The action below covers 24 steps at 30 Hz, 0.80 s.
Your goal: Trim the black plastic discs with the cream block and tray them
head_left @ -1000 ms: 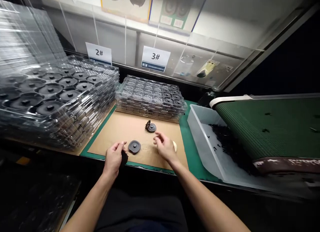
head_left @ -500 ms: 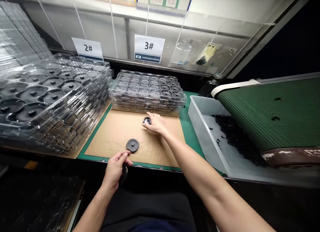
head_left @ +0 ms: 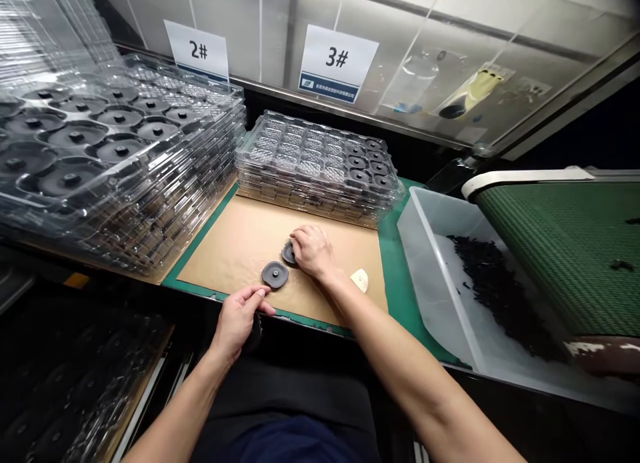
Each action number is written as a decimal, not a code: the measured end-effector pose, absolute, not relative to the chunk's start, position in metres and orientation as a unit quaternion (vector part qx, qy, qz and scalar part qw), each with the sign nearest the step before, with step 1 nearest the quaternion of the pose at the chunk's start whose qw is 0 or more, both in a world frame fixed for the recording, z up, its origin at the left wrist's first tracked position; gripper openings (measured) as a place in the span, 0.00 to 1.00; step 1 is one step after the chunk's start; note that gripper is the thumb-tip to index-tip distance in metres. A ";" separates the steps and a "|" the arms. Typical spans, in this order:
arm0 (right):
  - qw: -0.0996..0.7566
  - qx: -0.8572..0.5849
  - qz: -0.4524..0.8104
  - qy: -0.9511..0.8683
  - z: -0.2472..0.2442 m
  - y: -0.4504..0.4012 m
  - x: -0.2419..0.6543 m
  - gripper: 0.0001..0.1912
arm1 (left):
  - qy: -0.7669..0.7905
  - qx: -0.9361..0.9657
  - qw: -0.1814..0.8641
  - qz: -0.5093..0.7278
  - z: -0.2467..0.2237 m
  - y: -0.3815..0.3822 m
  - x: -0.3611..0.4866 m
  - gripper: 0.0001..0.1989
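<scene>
On the brown sheet [head_left: 225,226] lies a dark grey round disc [head_left: 275,275] with a small knob at its centre. My left hand [head_left: 245,311] is closed in a pinch at the near rim of this disc. Just beyond and to the right is a second dark disc [head_left: 288,252], partly covered by my right hand [head_left: 313,250], whose fingers are curled over its right side. The undersides of those fingers are hidden. A pale cream, rounded piece [head_left: 360,280] rests beside my right forearm.
Stacked clear trays [head_left: 115,183] with dark discs stand at left; a lower tray stack [head_left: 315,166] is behind the sheet. To the right, a translucent bin [head_left: 435,276] holds small black pieces under a green conveyor belt [head_left: 555,243]. More trays [head_left: 65,383] sit low at left.
The view has shifted. My right hand has brought its disc nearer to the other one, and that disc now looks flatter. The cream piece has come into sight. My left hand stays at its disc.
</scene>
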State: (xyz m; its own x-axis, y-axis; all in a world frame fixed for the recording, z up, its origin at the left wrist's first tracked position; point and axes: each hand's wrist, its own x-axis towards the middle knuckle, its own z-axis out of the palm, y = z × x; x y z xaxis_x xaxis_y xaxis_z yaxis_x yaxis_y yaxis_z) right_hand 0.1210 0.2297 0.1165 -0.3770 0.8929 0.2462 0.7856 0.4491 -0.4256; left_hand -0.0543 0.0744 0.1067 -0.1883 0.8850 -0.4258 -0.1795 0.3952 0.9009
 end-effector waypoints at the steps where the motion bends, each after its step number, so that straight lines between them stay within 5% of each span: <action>1: 0.243 -0.519 0.119 -0.811 0.116 0.228 0.124 0.11 | 0.612 0.288 0.568 0.469 0.107 0.074 -0.055 0.32; 7: 0.342 -0.545 0.169 -0.747 0.131 0.146 0.145 0.16 | 0.620 0.274 0.545 0.494 0.108 0.069 -0.052 0.30; 13: 0.331 -0.474 0.357 -0.734 0.130 0.020 0.139 0.09 | 0.630 0.282 0.530 0.493 0.110 0.044 -0.023 0.25; 24: 0.372 -0.523 0.680 -0.354 0.144 0.038 0.170 0.24 | 0.460 0.364 0.655 0.477 0.147 0.022 -0.003 0.27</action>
State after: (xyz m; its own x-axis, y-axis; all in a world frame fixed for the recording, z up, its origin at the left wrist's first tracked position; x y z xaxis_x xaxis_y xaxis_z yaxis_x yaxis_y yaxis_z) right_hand 0.1696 0.0376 0.1442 -0.1762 0.8765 -0.4480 -0.1368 -0.4725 -0.8706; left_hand -0.0028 0.0217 0.1469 0.1219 0.9589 -0.2562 -0.2895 0.2813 0.9149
